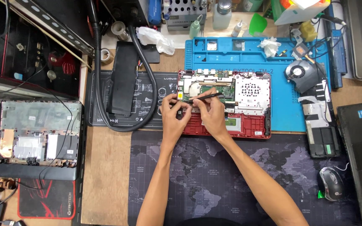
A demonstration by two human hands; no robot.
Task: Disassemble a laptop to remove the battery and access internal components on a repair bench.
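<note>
An opened red laptop lies half on the blue repair mat. The right hand pinches a black tool over its green board; the left hand presses curled fingers on the laptop's left edge.

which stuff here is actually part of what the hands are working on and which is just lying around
In use:
- opened red laptop
- its green circuit board
- thin black tool in the right hand
- left hand at the laptop's left edge

Lying about:
- cooling fan
- mouse
- grey laptop shell
- crumpled tissue
- black hose
</note>
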